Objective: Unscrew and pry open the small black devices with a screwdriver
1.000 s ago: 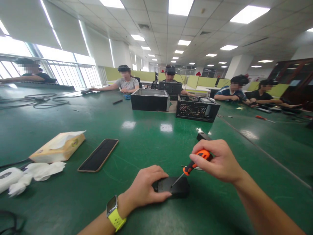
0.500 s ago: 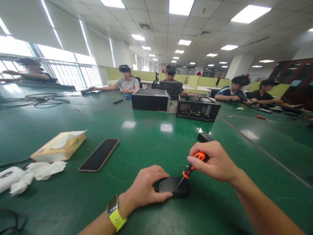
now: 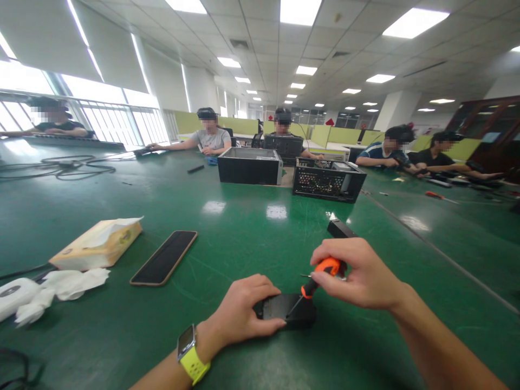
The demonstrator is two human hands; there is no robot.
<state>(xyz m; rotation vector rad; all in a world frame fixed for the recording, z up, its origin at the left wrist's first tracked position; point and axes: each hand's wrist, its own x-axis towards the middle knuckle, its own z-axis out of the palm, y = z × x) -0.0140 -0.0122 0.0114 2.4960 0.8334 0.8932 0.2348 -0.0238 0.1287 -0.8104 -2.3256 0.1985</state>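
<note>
On the green table a small black box-shaped device [image 3: 298,311] lies flat. My left hand [image 3: 247,309] grips its left end, with the thumb along the near edge and the fingers over the far side. In my right hand [image 3: 357,273] is a screwdriver [image 3: 307,290] with an orange and black handle, held tilted. Its tip meets the top of the device close to my left thumb; the exact spot is too small to make out. Behind my right hand lies another black block [image 3: 340,228], partly covered by the hand.
A phone [image 3: 164,258] and a tissue pack [image 3: 97,244] lie to the left, near crumpled tissue [image 3: 75,283]. Two computer cases [image 3: 249,169] [image 3: 329,181] stand further back. Another screwdriver [image 3: 441,196] lies at the right. Several people sit around the table [image 3: 244,233].
My right hand has shifted slightly down, and its grip around the screwdriver handle has loosened and turned a little. My left hand and the device stay in place.
</note>
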